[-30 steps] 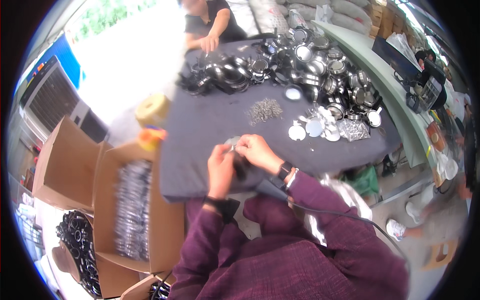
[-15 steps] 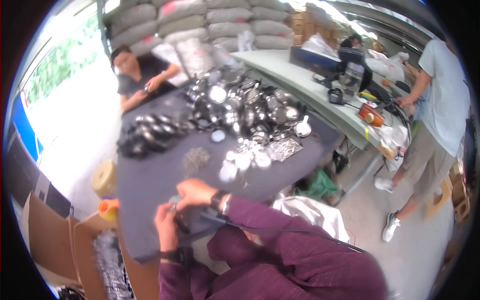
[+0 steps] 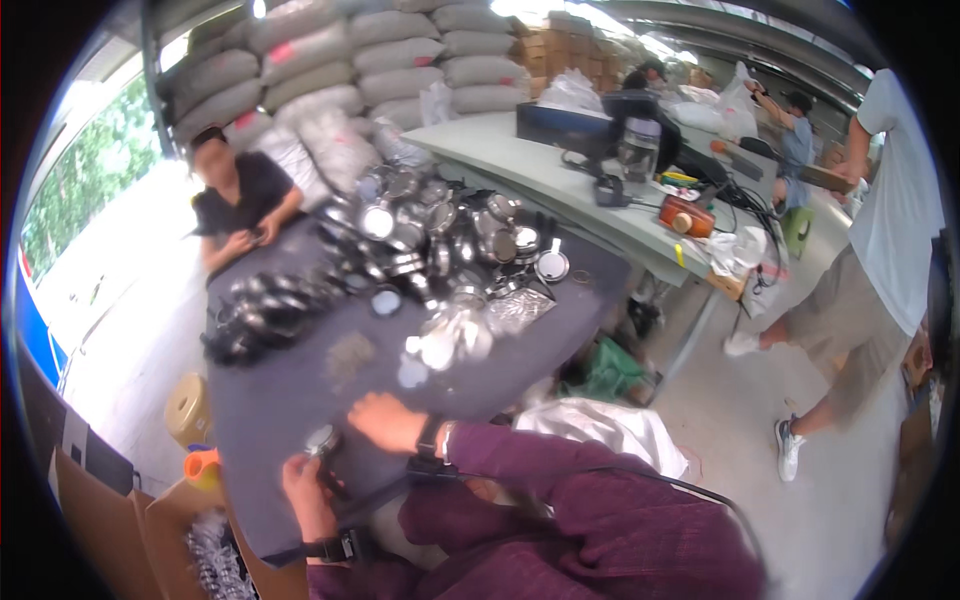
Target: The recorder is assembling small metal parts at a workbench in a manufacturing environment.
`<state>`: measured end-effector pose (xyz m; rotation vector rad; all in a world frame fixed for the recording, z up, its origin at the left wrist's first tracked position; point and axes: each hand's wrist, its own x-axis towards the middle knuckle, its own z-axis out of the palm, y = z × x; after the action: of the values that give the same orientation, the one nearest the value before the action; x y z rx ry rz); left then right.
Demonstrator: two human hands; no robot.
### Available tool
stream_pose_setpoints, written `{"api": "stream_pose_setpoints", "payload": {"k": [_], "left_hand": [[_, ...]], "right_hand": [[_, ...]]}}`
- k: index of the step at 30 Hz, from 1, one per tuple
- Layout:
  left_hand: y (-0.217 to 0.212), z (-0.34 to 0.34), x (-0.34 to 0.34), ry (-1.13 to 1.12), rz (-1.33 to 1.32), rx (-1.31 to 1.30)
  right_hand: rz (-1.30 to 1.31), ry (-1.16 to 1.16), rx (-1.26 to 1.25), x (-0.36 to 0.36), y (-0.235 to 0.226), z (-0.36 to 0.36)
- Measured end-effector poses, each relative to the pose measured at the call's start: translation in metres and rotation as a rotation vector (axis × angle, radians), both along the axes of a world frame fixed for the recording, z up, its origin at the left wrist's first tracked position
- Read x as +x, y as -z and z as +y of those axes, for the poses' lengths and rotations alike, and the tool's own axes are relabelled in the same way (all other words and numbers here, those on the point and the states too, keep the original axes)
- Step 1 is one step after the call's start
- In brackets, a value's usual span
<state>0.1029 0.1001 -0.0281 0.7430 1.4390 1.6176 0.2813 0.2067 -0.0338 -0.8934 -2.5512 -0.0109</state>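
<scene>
A round silver-faced part (image 3: 321, 440) with a dark handle-like piece below it is gripped by my left hand (image 3: 308, 490), just above the dark tabletop (image 3: 270, 410). To its right, my right hand (image 3: 388, 422) is apart from that part, its fingers curled together. Whether something small sits in those fingers is hidden by blur. Beyond the right hand lies a small heap of thin metal pieces (image 3: 350, 355). Farther back are shiny round discs (image 3: 437, 348) and a large heap of round metal parts (image 3: 430, 230).
Dark parts (image 3: 260, 315) lie in rows at the table's left. A person (image 3: 240, 200) sits across the far left corner; another (image 3: 890, 200) stands at right. A cardboard box (image 3: 175, 520) and yellow stool (image 3: 187, 408) stand left. A pale workbench (image 3: 480, 145) runs behind.
My hands have moved apart: the right hand has come away from the round part, which stays in the left hand. The view has shifted, and the standing person's arm has lifted.
</scene>
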Motion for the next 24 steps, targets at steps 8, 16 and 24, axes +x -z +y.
{"api": "stream_pose_setpoints", "payload": {"k": [8, 16, 24], "left_hand": [[-0.016, -0.019, -0.010, 0.058, 0.051, -0.040], [-0.011, 0.003, -0.011, 0.171, -0.002, -0.090], [-0.004, -0.004, -0.022, 0.183, -0.048, -0.057]], "right_hand": [[0.051, -0.065, -0.125, -0.009, 0.004, 0.006], [0.459, -0.298, -1.080, 0.011, -0.051, -0.016], [0.516, -0.635, -0.272, -0.032, -0.026, -0.014]]}}
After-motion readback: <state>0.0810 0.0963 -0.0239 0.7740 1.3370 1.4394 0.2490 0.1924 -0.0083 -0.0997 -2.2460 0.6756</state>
